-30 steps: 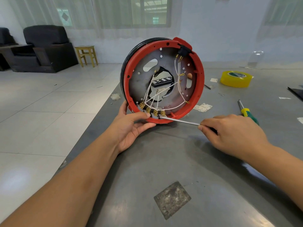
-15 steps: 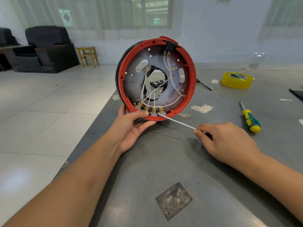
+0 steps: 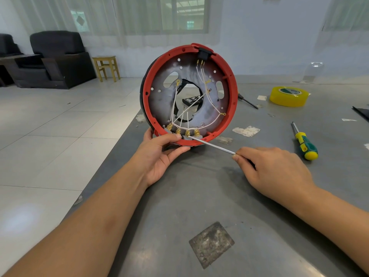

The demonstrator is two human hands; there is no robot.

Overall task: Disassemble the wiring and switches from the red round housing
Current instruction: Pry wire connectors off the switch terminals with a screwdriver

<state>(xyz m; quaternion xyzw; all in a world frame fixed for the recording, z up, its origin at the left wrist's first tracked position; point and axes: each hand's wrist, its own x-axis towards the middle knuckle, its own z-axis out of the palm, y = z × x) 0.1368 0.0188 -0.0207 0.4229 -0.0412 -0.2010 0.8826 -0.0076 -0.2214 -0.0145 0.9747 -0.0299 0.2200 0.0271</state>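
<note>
The red round housing (image 3: pixel 232 92) stands on edge near the left border of the grey table (image 3: pixel 199 196), its open face with white wires (image 3: pixel 214 121) and 4 brass terminals (image 3: pixel 187 133) toward the camera. The left hand (image 3: pixel 159 156) grips its lower rim, thumb inside. The right hand (image 3: pixel 273 172) pinches a thin metal screwdriver (image 3: pixel 213 145), tip touching the terminal block.

my left hand (image 3: pixel 159 154) is palm up, thumb curled over and fingers hooked beneath what it grips. my right hand (image 3: pixel 273 172) is knuckles up, fingers pinching a thin shaft.
</note>
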